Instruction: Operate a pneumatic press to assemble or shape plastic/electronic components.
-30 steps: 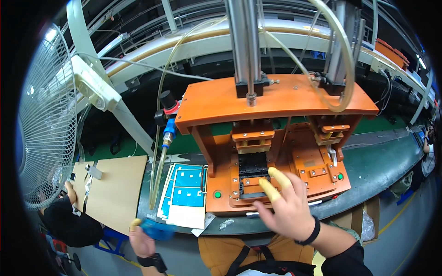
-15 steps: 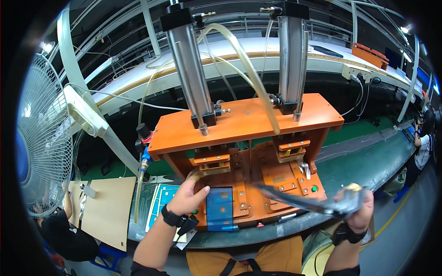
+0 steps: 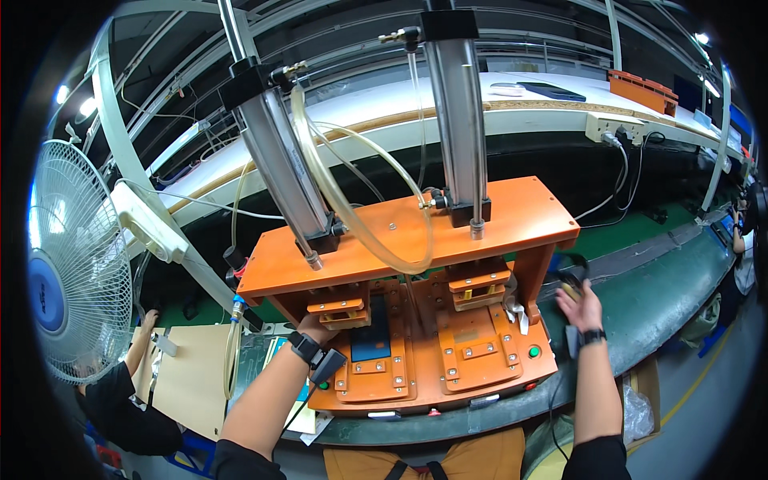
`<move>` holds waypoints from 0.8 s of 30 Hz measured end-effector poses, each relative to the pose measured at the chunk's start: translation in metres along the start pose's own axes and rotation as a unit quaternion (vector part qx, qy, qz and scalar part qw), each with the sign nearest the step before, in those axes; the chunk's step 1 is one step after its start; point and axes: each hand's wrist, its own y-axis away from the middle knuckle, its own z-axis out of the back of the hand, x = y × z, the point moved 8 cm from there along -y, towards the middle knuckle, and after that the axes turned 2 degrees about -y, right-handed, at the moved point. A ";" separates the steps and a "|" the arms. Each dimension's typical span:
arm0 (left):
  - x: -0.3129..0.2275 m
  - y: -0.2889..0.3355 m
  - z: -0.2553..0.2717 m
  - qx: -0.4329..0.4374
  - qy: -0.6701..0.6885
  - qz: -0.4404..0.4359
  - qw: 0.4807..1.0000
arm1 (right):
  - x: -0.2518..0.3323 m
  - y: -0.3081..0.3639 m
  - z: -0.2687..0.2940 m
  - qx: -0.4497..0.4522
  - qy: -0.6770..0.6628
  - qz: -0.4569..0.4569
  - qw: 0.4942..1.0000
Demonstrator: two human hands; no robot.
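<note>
My left hand (image 3: 314, 329) reaches in beside the left press head (image 3: 338, 312) of an orange two-cylinder press; its fingers are hidden. A dark blue flat panel (image 3: 370, 334) lies on the left fixture (image 3: 373, 384), under and beside that head. Off the press's right side, my right hand (image 3: 582, 309) is raised with its fingers apart. Just beyond its fingertips is a dark, blurred thing (image 3: 573, 266) whose kind I cannot make out. The right fixture (image 3: 478, 352) has no blue panel on it. Both wrists wear black bands, with a cable at each.
A fan (image 3: 76, 264) stands at far left, near another person's arm (image 3: 142, 348) and a brown board (image 3: 192, 372). Clear hoses (image 3: 364, 232) loop by the cylinders. A green button (image 3: 534, 352) sits front right. The green bench (image 3: 640, 276) runs right, toward another person.
The blue panel has gone from the press's front edge onto the left fixture. My left hand moved inward. My right hand moved up and away with the dark thing. The view shifted.
</note>
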 end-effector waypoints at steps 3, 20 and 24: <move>-0.012 -0.008 0.003 0.007 -0.049 -0.034 0.998 | -0.014 -0.034 -0.022 -0.076 0.313 -0.014 0.947; -0.049 0.009 0.021 0.090 -0.101 -0.079 0.988 | -0.010 -0.012 -0.028 -0.099 0.341 0.080 0.931; -0.059 0.032 0.033 0.080 0.092 -0.022 0.992 | -0.010 -0.016 -0.022 -0.102 0.336 0.082 0.933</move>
